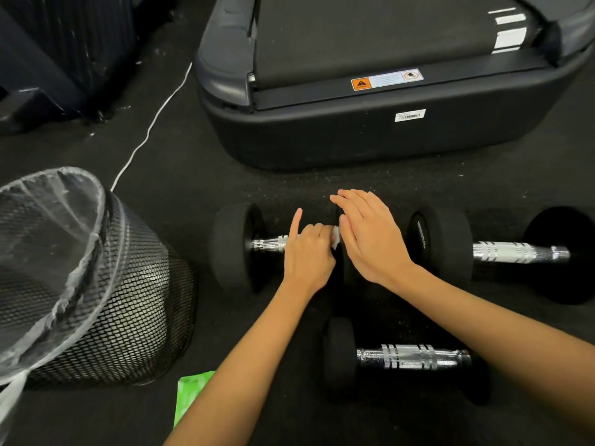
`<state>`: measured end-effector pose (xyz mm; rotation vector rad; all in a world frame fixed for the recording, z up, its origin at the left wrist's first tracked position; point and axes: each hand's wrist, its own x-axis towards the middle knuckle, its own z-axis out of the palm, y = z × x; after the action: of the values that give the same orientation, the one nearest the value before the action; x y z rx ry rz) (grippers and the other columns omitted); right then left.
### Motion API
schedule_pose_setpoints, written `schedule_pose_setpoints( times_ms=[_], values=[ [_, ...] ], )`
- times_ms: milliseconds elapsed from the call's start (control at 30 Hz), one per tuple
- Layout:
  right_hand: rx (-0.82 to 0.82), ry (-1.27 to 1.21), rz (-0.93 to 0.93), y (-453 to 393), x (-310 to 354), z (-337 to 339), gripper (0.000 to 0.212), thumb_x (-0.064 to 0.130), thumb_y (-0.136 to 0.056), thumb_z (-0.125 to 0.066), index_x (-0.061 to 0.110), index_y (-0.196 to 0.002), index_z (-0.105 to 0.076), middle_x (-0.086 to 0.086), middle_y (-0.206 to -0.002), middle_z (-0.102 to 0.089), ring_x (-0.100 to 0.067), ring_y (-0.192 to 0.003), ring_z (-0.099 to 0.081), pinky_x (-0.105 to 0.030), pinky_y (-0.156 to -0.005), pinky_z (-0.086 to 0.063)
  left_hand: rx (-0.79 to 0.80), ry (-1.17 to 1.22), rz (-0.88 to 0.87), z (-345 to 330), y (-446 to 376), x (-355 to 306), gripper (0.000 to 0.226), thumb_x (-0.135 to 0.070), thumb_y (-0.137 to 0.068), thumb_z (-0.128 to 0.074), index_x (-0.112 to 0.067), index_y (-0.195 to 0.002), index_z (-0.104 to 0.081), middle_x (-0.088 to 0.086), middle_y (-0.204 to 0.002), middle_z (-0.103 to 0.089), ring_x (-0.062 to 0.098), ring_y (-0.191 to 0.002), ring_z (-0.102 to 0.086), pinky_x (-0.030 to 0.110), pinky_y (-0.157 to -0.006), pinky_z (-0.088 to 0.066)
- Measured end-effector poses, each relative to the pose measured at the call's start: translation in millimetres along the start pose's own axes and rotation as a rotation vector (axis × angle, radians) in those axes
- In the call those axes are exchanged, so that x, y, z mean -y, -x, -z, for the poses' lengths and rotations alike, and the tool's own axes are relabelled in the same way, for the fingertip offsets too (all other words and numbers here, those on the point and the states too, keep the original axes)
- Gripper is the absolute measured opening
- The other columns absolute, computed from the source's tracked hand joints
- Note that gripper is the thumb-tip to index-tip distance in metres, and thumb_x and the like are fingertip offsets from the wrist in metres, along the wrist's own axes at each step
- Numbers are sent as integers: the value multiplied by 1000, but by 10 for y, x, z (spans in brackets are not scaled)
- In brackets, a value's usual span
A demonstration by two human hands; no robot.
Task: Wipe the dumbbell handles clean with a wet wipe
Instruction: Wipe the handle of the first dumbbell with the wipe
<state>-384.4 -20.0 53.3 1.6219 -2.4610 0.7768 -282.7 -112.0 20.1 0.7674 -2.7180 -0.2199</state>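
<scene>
Three black dumbbells with chrome handles lie on the dark floor. On the left dumbbell [236, 246], my left hand [307, 252] is closed around the handle [269, 244] with a white wet wipe [335, 238] pressed to it, index finger pointing up. My right hand [367, 236] lies flat, fingers together, on that dumbbell's right weight, which it mostly hides. The second dumbbell [515, 252] lies to the right. The third dumbbell [409, 357] is nearer me, below my forearms.
A black mesh bin [128, 304] with a clear plastic liner stands at the left. A green wipe packet [190, 394] lies on the floor beside it. A treadmill's end [354, 133] sits just behind the dumbbells. A white cable [151, 123] crosses the floor.
</scene>
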Motion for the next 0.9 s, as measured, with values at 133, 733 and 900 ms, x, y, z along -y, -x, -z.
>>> schedule_pose_setpoints(
  times_ms=[133, 733, 900],
  values=[
    [8, -18, -5, -33, -19, 14, 51, 29, -100, -23, 12, -137, -53, -5, -140, -55, -18, -135, -45, -35, -118, -23, 40, -12, 132, 83, -99, -142, 19, -17, -87, -53, -26, -71, -47, -10, -69, -55, 14, -76, -60, 41, -108, -21],
    [7, 8, 15, 16, 2, 10, 52, 29, -100, -23, 9, -138, -53, -8, -140, -55, -22, -135, -45, -40, -117, -28, -252, 75, -45, -110, 138, 50, 36, -6, -71, -65, -13, -105, -72, -2, -96, -74, 15, -95, -66, 38, -108, -28],
    [-17, 4, 18, 25, 7, 30, 50, 27, -99, -26, 7, -136, -55, -10, -138, -57, -23, -133, -48, -38, -115, -27, -259, 208, 146, -85, 110, -44, 34, -15, -75, -44, -20, -90, -74, -10, -83, -72, 8, -85, -64, 38, -106, -32]
  ],
)
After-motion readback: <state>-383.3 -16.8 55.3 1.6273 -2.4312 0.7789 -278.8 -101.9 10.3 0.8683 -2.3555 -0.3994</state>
